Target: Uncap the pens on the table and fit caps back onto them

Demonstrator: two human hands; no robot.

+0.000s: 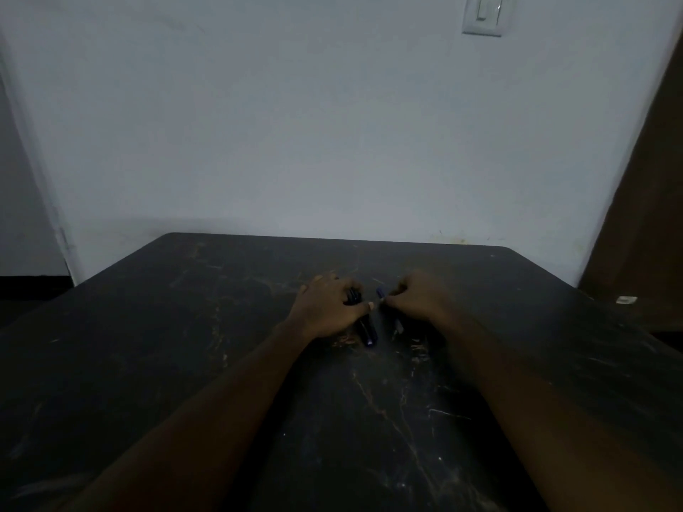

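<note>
Both hands rest near the middle of a dark scratched table (221,364). My left hand (329,308) is closed around a bundle of dark pens (366,328), whose ends stick out below the palm toward me. My right hand (417,299) pinches a thin pen (381,294) with a bluish tip between thumb and fingers. The tip points left toward my left thumb. A pale bit of another pen (397,327) shows under my right hand. The dim light hides which pens carry caps.
A pale wall stands just behind the table's far edge, with a light switch (484,12) high on the right. A brown door (650,216) is at the right. A small white object (625,300) lies near the table's right edge.
</note>
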